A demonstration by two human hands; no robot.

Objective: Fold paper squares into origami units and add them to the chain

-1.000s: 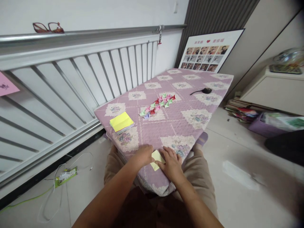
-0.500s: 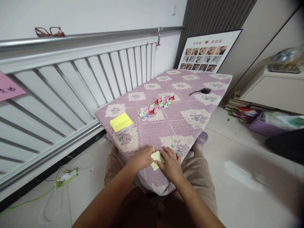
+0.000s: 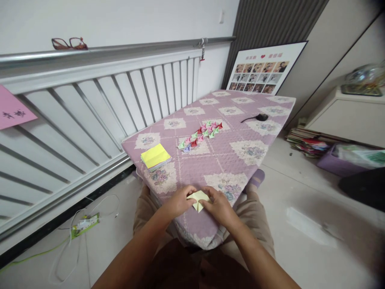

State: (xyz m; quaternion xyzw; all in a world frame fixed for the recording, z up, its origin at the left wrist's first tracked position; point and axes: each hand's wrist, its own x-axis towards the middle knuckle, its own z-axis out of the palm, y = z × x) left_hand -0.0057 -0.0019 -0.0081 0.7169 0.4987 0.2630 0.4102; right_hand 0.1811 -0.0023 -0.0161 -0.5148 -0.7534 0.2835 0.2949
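Note:
A pale yellow piece of folded paper [image 3: 199,197] is held between my two hands over the near end of the cloth-covered table [image 3: 195,224]. My left hand [image 3: 181,200] grips its left corner, thumb on top and fingers curled behind. On the opposite corner, my right hand [image 3: 217,204] pinches the paper in the same manner. A fold line runs down to the lower point. Further up the cloth lie several small folded paper figures [image 3: 200,136] in green, pink, red and blue. To the left sits a stack of coloured paper [image 3: 155,155], yellow sheet uppermost.
A black object with a thin tail [image 3: 261,117] lies toward the table's far right. The radiator [image 3: 144,94] runs along the left side, with glasses [image 3: 69,43] on its pipe. A power strip [image 3: 86,225] with cables is on the floor at left.
My right hand's fingers have gone from lying spread on the paper to pinching its right corner. Both hands now grip the corners, and the paper looks tilted. The view has shifted slightly.

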